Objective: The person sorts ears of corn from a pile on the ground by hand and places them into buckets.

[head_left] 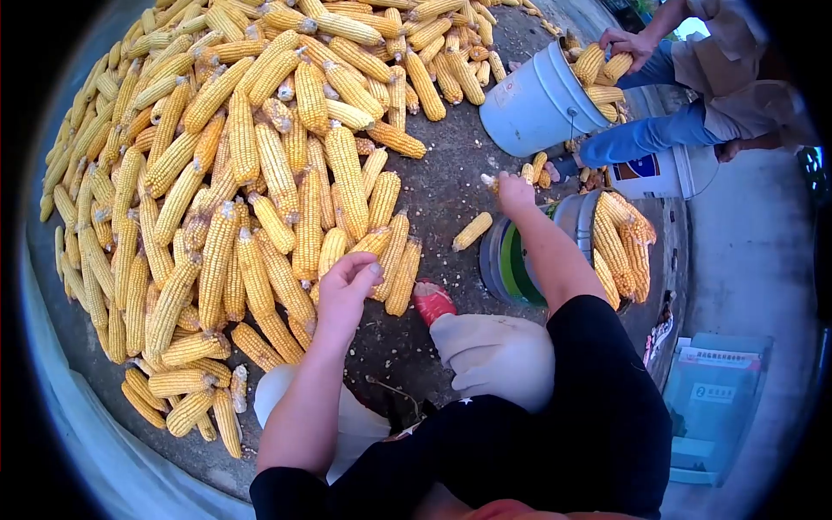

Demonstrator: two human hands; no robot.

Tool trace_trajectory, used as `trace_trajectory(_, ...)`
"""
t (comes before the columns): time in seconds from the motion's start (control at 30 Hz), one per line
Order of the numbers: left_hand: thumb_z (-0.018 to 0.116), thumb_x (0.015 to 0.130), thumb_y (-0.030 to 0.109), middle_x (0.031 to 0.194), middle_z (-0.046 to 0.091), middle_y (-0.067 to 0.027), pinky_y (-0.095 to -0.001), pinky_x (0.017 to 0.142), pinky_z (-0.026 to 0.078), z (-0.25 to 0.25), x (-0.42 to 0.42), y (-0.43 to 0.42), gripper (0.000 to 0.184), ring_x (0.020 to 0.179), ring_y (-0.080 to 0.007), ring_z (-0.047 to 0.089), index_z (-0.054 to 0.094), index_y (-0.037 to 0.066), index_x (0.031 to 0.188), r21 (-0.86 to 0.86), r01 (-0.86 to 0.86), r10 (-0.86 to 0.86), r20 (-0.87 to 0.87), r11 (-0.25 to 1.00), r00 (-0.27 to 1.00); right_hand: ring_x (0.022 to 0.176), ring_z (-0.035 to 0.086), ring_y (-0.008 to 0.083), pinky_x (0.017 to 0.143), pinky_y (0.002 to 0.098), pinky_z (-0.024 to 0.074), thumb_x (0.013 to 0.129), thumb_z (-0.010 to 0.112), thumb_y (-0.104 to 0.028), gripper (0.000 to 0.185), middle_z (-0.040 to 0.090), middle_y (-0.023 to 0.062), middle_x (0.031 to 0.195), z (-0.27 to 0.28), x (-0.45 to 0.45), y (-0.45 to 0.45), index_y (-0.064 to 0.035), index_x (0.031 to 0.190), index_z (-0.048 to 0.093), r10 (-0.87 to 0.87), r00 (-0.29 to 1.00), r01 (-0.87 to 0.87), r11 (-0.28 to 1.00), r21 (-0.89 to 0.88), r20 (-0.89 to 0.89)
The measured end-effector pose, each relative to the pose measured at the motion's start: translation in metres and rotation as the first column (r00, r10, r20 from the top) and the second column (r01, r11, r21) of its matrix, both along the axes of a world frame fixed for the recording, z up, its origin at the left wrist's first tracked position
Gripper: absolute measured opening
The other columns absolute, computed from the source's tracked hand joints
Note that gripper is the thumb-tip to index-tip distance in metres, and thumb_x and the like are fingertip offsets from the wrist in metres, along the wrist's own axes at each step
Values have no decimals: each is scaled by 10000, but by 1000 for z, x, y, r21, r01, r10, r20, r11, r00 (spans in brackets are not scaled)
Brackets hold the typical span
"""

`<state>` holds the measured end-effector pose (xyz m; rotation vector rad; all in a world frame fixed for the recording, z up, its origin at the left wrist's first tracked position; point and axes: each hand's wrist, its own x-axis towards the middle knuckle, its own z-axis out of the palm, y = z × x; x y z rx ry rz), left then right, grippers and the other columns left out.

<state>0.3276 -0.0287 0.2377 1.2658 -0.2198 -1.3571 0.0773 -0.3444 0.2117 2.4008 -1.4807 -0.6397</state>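
My left hand [345,293] is over the near edge of a big heap of yellow corn cobs [260,173]. Its thumb and fingers are slightly apart, with no cob visible between them. Just beyond the fingertips lies a corn cob [373,241]. My right hand [517,196] reaches across a bucket with a green band [513,264] and is closed on a corn cob [490,182]. Only the pale tip of that cob sticks out to the left; the rest is hidden by the hand. Several cobs [620,238] fill the bucket under my right arm.
A co-worker's hand [637,48] touches cobs in a light blue tilted bucket [533,100]. A white bucket [646,173] stands by that person's legs. One loose cob [472,232] lies on the dark ground. A teal clear bin [715,407] is at right.
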Motion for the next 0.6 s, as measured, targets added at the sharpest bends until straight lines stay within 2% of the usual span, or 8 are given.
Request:
trace_trajectory(0.1,578,893,147,895,659,-76,-242,684,477,2,-6,2,209,783,-129,614,594,19,1059,-91,51,-53,-21,995,998,939,637,291,796,432,508,824,560,-131,315,645,195,973,11,-9,-1,-65,1129,519,-69,992,45,976,-212,-106)
trace_trajectory(0.17,577,891,145,899,658,-79,-245,684,477,3,-3,6,214,783,-132,615,592,17,1061,-65,56,-58,-36,996,998,975,623,312,807,431,507,824,546,-123,297,636,206,1007,6,8,7,-50,1111,526,-36,996,56,959,279,-77)
trace_trajectory(0.27,586,889,152,923,649,-67,-235,704,465,4,10,11,226,803,-125,617,586,8,1064,-56,43,-45,-33,997,998,1011,613,321,835,422,499,846,497,-127,317,624,203,1073,-68,-7,48,-52,1148,551,53,991,29,815,579,-124)
trace_trajectory(0.3,584,889,149,917,650,-69,-235,700,467,2,12,14,224,799,-128,617,586,9,1064,-32,28,-30,-35,999,999,1033,603,317,765,476,513,875,489,-180,333,619,176,1089,-88,-17,62,-85,1189,548,88,983,19,828,561,-162)
trace_trajectory(0.33,581,889,146,911,651,-71,-236,695,469,1,11,14,221,795,-131,617,587,10,1064,-4,15,-16,-40,1000,999,970,602,308,619,493,496,859,527,-233,355,606,122,1062,-101,-9,75,-103,1189,531,197,898,-43,929,368,-393)
trace_trajectory(0.37,581,889,146,911,651,-71,-236,695,469,2,12,13,221,795,-131,617,587,10,1064,-24,17,-18,-28,1000,999,908,586,292,540,480,466,882,489,-281,308,589,86,1024,-123,-18,74,-106,1119,578,392,804,-247,904,348,-448)
trace_trajectory(0.47,575,889,134,901,652,-78,-236,688,474,0,11,15,214,792,-136,618,587,10,1064,20,55,-54,-29,998,998,827,592,265,553,452,450,865,505,-316,285,610,84,912,-132,-19,67,-91,983,632,517,766,-364,838,407,-381)
trace_trajectory(0.6,551,896,132,886,651,-84,-257,699,491,-1,7,4,191,779,-151,622,589,15,1042,65,56,-54,-33,996,998,820,619,228,641,381,462,825,531,-228,208,633,68,889,-101,-7,28,-78,939,620,489,823,-437,870,228,-290)
